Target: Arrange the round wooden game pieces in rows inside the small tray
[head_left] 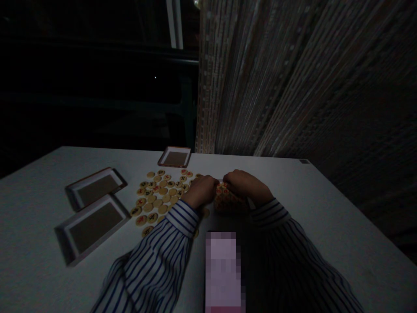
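Chinese chess pieces (224, 190) with red characters sit in rows in a small box (232, 211) in front of me. My left hand (200, 191) is at the box's far left corner, fingers curled and pressed together. Over the far right side, my right hand (247, 186) is closed too, its fingertips close to the left ones. Whatever lies between the fingers of either hand is hidden. Many loose round Chinese chess pieces (158, 203), some showing characters and some plain, are spread left of my left hand, partly covered by my forearm.
Two shallow trays or lids (94, 253) (85, 176) overlap at the left of the white table (325, 243). Another tray (160, 163) stands near the back edge. A phone (223, 271) with a blurred bright screen is close to me. A string curtain (247, 87) hangs behind.
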A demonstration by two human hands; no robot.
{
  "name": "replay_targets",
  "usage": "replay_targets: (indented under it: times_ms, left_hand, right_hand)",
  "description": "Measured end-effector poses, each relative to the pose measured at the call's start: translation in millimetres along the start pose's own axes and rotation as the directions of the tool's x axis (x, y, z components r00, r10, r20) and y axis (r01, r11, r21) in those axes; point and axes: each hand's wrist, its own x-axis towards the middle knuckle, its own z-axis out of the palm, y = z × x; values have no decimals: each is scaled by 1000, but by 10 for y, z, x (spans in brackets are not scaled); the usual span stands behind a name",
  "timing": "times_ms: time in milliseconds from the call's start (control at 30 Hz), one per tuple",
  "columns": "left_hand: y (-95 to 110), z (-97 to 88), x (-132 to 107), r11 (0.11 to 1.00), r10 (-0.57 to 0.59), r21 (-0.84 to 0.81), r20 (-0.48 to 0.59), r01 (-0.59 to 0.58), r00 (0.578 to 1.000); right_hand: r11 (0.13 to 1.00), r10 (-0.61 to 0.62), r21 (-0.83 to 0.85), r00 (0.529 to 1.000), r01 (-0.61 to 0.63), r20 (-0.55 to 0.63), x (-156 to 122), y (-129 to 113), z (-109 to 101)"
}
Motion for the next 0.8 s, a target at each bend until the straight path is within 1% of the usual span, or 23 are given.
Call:
replay_targets:
  times_ms: [133,367,567,800]
  left_hand:
    - [0,-1,5,1000,1,-15,6,-1,1000]
    - [-14,3,12,1000,7,-20,1,-7,1000]
    - [-22,12,10,1000,20,-7,-18,-20,1000]
    - [-11,3,9,1000,-1,-16,-7,1,1000]
  right_hand:
    - [1000,2,5,1000,-2,15,8,6,3]
    - [1000,13,12,999,-13,31,-17,1,-51]
    - [1000,-3,15,1000,4,-9,-9,8,-7]
    - [1000,-5,-4,1000,5,-2,-1,21,15]
